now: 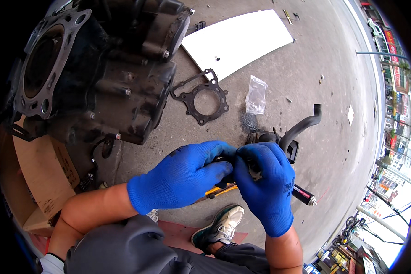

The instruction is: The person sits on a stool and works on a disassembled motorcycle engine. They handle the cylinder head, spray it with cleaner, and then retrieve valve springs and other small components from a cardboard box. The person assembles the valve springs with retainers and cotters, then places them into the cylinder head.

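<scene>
Dark part [226, 181] — held in left hand [176, 176] — right hand [270, 182] alongside.

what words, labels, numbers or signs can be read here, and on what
Right blue knitted glove: dark print on the back, wording left out
Left blue knitted glove: dark mark, unreadable
Black cylindrical can: pale lettering, too small
Brown cardboard box: dark print, too small
Red rectangular street signs: too distant, blurred

A small dark part [222, 160] (mostly hidden) sits between blue-gloved fingers [218, 171].
</scene>
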`<state>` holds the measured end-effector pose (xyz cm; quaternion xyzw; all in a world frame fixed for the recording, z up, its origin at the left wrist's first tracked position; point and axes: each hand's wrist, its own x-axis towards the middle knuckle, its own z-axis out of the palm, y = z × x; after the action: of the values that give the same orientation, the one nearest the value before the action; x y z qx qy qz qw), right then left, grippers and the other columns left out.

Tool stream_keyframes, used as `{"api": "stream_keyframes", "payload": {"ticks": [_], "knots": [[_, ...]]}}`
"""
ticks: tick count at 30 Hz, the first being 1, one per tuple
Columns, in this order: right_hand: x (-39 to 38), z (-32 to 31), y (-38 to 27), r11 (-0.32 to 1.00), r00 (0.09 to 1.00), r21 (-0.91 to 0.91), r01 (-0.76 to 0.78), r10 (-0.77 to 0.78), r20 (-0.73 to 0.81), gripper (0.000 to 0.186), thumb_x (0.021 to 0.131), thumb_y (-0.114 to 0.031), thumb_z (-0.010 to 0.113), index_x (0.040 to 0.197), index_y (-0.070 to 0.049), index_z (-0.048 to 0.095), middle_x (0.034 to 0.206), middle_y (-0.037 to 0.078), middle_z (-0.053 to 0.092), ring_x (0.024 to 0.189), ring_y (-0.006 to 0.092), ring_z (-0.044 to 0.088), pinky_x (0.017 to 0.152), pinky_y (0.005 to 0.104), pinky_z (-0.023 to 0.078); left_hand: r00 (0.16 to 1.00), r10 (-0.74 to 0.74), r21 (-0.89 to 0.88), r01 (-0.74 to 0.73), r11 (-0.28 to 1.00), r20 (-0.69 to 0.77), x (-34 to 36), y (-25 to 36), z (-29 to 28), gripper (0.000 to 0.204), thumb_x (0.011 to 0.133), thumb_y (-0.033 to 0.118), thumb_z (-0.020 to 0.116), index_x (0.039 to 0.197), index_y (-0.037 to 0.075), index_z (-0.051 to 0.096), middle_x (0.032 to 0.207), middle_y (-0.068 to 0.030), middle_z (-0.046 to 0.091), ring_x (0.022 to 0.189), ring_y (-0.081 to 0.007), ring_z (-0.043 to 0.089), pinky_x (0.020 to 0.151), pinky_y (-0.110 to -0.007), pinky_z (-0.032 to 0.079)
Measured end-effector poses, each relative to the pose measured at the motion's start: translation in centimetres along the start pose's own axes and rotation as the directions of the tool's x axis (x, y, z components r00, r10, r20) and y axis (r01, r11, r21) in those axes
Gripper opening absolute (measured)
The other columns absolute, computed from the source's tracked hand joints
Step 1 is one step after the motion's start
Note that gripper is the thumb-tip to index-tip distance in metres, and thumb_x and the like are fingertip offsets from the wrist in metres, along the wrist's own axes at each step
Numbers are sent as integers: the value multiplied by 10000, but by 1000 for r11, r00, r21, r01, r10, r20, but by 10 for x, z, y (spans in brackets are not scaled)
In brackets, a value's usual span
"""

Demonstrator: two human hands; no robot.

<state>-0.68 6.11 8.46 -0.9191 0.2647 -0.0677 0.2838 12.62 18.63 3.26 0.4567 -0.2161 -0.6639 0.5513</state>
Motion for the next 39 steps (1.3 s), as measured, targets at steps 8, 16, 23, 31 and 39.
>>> {"api": "stream_keyframes", "payload": {"ticks": [8,16,23,31,39], "knots": [[-3,-8,-3,977,991,189,-103,116,-60,228,696,21,717,912,-28,661,827,104,628,727,259,616,667,335,508,989,-16,-450,82,889,149,3,4,-3,456,1012,55,426,1453,-40,358,1287,-161,568,1168,-233,598,1028,-378,482],[-1,1,-4,974,993,200,106,-93,-72,260,675,49,730,912,-34,665,828,90,633,731,240,613,648,327,493,995,75,-31,-73,997,64,1,8,1,458,1002,4,424,1457,-5,375,1297,-131,568,1206,-161,546,1041,-313,436],[1,1,-2,975,980,110,192,-185,-73,267,686,24,758,925,-58,669,829,87,623,723,258,604,635,342,487,993,83,-12,-82,997,79,-3,-1,3,487,972,-59,432,1454,-23,368,1358,-153,532,1258,-196,521,1072,-324,415],[-1,5,1,935,931,-111,338,-349,-105,279,705,-41,767,966,-66,671,873,87,624,755,285,599,666,372,499,990,131,45,-134,990,61,-2,1,4,479,978,-54,438,1451,-26,368,1364,-157,531,1258,-199,524,1075,-330,417],[-5,0,-2,890,899,-258,376,-418,-132,405,663,-51,781,1058,-58,693,931,70,648,810,269,616,707,367,505,964,243,-108,-232,967,107,6,0,3,453,988,-30,447,1438,-17,395,1352,-148,542,1241,-186,531,1064,-326,427]]}}
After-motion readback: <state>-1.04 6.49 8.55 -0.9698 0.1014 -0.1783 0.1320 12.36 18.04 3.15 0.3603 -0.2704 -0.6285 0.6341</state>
